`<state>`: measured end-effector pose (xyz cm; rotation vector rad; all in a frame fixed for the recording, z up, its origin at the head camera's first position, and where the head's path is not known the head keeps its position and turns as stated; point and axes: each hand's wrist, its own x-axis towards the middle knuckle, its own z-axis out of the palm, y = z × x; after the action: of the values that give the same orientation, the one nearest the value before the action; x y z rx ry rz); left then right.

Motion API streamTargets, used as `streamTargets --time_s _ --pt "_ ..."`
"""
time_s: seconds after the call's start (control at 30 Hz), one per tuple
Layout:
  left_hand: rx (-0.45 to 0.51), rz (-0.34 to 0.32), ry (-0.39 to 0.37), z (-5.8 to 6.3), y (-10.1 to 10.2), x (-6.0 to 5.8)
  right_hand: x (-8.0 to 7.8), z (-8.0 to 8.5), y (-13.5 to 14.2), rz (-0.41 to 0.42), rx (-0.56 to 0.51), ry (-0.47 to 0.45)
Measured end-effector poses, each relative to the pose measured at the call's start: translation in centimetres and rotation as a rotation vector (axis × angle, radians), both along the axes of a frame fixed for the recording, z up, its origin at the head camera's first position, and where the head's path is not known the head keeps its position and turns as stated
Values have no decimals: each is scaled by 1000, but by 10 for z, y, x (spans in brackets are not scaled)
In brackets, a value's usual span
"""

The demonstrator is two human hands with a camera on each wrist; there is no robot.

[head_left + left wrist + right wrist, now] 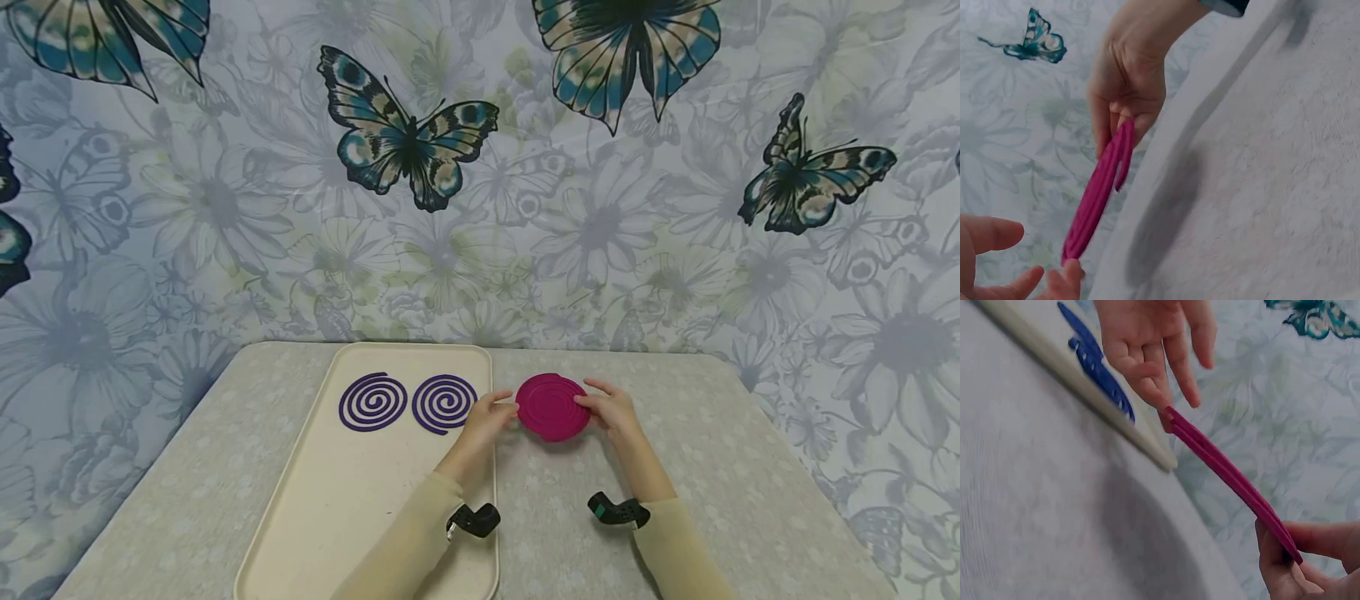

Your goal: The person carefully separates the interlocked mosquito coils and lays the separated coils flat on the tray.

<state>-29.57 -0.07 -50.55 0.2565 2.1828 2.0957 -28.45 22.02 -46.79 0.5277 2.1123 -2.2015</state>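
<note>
A magenta disc with spiral grooves (pixel 553 407) is held above the table, right of the tray. My right hand (pixel 611 408) pinches its right edge between thumb and fingers. Edge-on in the right wrist view, the disc (pixel 1232 478) looks like thin layers lying together. A loose strip hangs from the disc (pixel 1099 190) in the left wrist view. At the opposite edge, my left hand (pixel 486 423) touches the rim with its fingertips, thumb apart from it. Two dark purple spirals, a left one (pixel 372 402) and a right one (pixel 444 403), lie on the cream tray (pixel 360 508).
The tray covers the left-middle part of a pale patterned table (pixel 720 433). Right behind the table stands a wall covering with flowers and butterflies (pixel 411 137). Black bands with devices sit on the left wrist (pixel 476 521) and the right wrist (pixel 618 510).
</note>
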Motion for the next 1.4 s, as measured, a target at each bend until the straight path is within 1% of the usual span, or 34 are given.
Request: streamTargets --time_s 0.1,0.13,0.2,0.3,0.37,0.43,0.6,0.8,0.97,1.07,1.17,1.23,1.33,1.4 --pt "-14 21 42 12 -12 4 6 12 -11 30 -75 18" --pt "-43 47 9 28 -17 14 8 16 -15 42 -94 29" --pt "-9 49 24 39 -25 20 13 24 -25 76 -133 54" --pt "66 48 4 51 -38 26 22 35 -38 117 -168 90" --pt "124 48 -26 58 -46 29 27 40 -46 147 -181 108" --pt "135 66 -52 63 -54 31 32 45 -54 168 -182 121" --pt "73 85 -30 80 -72 37 42 55 -68 204 -204 154" --pt "0 51 5 100 -87 43 55 66 -81 221 -262 175" --pt "-41 39 36 111 -91 50 62 76 -89 227 -283 195" --pt "-60 52 62 113 -89 54 65 81 -94 196 -296 214" --pt "-98 70 90 114 -85 59 67 85 -98 145 -323 230" --pt "-130 82 127 113 -83 61 68 85 -101 112 -349 236" --pt "-153 87 183 111 -80 64 70 85 -102 83 -389 245" --pt "-155 81 206 110 -78 66 71 85 -103 74 -423 263"
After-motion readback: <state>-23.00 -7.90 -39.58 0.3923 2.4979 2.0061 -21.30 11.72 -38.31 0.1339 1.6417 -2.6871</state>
